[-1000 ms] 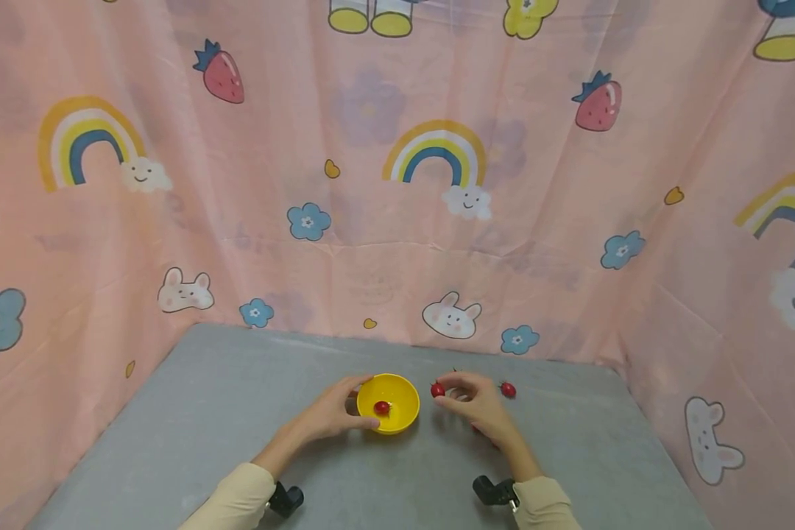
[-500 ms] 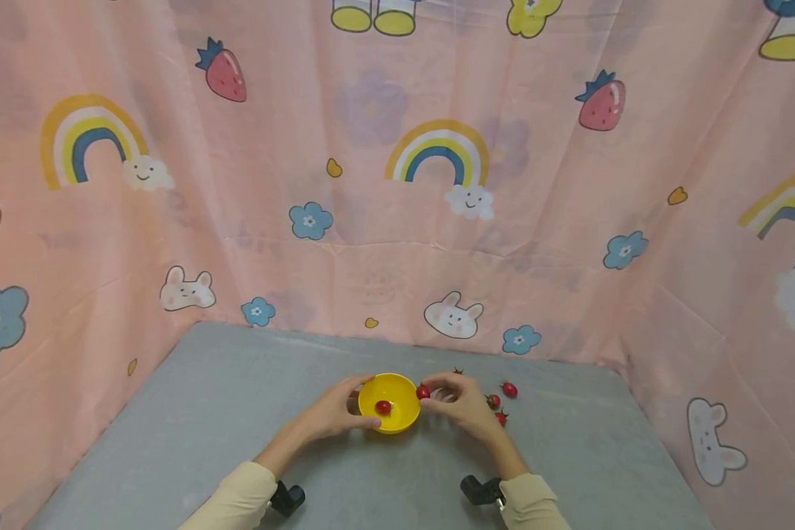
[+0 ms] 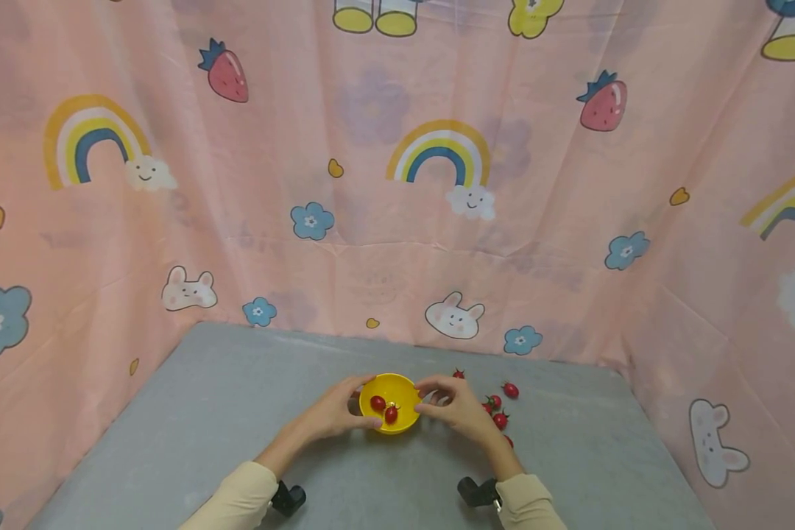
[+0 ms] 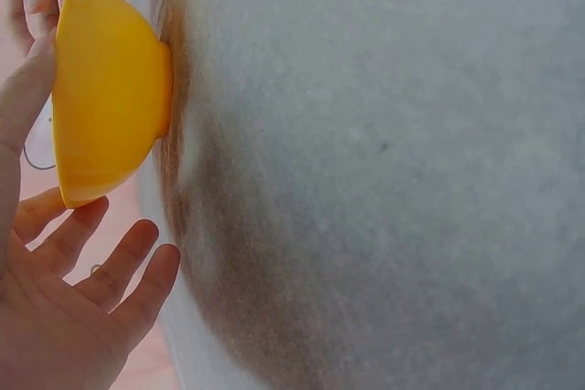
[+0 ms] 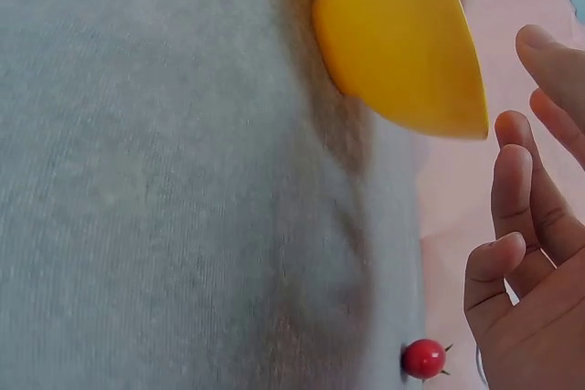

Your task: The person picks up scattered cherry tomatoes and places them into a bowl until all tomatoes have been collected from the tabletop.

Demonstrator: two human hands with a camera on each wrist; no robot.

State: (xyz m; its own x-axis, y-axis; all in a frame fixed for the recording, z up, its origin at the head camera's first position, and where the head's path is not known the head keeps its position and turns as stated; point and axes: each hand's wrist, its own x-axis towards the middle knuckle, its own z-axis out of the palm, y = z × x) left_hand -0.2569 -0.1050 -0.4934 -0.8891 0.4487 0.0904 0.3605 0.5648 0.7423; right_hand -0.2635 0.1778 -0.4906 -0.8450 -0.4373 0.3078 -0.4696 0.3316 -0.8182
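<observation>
A yellow bowl (image 3: 409, 421) stands on the grey table, with two cherry tomatoes (image 3: 391, 415) inside it. My left hand (image 3: 334, 408) holds the bowl by its left side, thumb at the near rim and fingers at the far side; the left wrist view shows the bowl (image 4: 110, 98) between them. At the bowl's right rim is my right hand (image 3: 457, 403), holding nothing. The right wrist view has this hand's fingers (image 5: 514, 180) loosely bent, just beside the rim, with a small gap visible.
Several loose cherry tomatoes lie right of the bowl, among them one tomato (image 3: 511, 391) farther right and another tomato (image 3: 500, 420) behind the right wrist. A pink patterned curtain (image 3: 371, 272) hangs along the table's back and sides.
My right hand has moved left to the bowl and let go of a cherry tomato, which now lies inside. The first tomato has shifted slightly left. My left hand has stayed on the bowl.
</observation>
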